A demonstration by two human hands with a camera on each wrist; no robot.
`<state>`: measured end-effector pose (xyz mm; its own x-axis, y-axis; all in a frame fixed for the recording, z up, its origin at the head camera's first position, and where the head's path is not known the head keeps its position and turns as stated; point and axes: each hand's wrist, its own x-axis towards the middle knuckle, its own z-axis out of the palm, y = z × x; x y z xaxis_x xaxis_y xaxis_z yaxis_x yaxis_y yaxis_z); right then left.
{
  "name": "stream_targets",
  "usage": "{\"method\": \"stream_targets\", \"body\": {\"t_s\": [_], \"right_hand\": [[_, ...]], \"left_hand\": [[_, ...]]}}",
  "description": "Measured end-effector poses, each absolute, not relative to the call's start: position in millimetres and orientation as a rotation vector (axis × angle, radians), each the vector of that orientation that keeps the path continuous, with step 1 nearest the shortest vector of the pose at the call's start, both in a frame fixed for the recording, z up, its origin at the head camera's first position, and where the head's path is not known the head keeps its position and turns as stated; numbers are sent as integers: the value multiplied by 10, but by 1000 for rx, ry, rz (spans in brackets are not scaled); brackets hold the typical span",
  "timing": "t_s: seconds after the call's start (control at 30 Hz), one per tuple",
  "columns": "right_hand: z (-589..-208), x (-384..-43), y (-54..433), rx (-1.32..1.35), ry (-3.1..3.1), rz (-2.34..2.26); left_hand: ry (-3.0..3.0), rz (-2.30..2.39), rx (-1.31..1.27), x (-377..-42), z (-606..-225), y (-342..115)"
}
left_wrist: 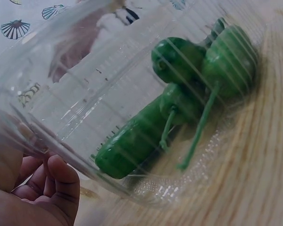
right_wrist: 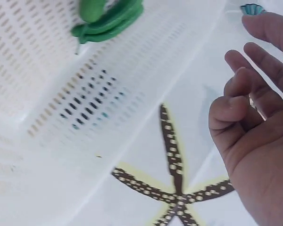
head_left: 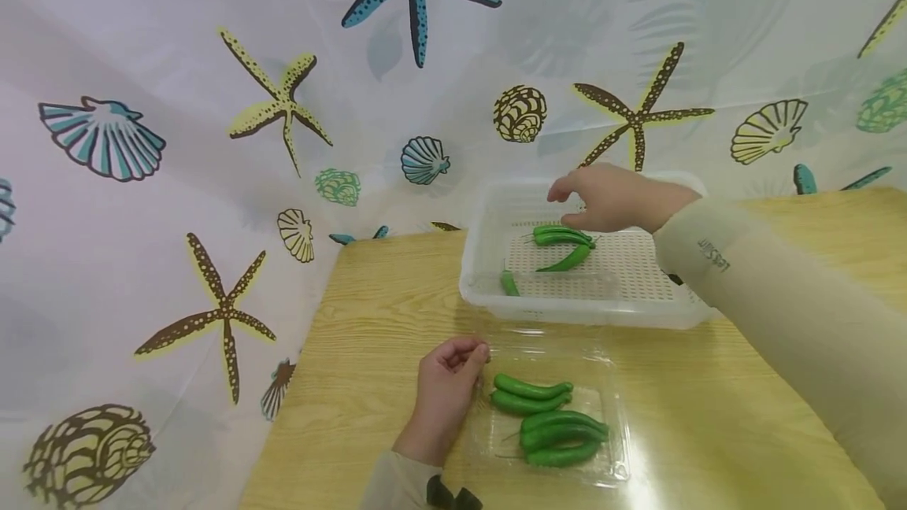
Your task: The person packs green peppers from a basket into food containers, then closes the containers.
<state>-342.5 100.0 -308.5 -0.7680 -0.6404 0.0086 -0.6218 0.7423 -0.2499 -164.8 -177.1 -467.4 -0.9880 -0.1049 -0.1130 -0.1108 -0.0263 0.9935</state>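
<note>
My left hand (head_left: 446, 392) pinches the left edge of a clear plastic container (head_left: 620, 415) between thumb and curled fingers; the left wrist view shows this hand (left_wrist: 45, 188) at the rim. Inside the container lie several green peppers (head_left: 563, 439), stacked in two groups. My right hand (head_left: 609, 197) hovers over the far side of a white plastic basket (head_left: 588, 312), fingers loosely bent and holding nothing. Below it, in the basket, are several more green peppers (head_left: 560, 236) and a single pepper (head_left: 509, 283) by the near wall. The right wrist view shows this hand (right_wrist: 254, 113) apart from the peppers (right_wrist: 108, 21).
The container and basket stand on a yellow wood-grain table (head_left: 383, 297), the basket directly behind the container. A white cloth (head_left: 453, 85) printed with starfish and shells hangs behind the basket and along the left side of the table.
</note>
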Motion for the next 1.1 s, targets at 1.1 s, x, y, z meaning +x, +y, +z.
{"method": "stream_targets", "body": {"t_s": [1.1], "right_hand": [[-3737, -3510, 1145, -853, 2534, -292]], "left_hand": [[2187, 2248, -222, -1640, -4663, -1767]]}}
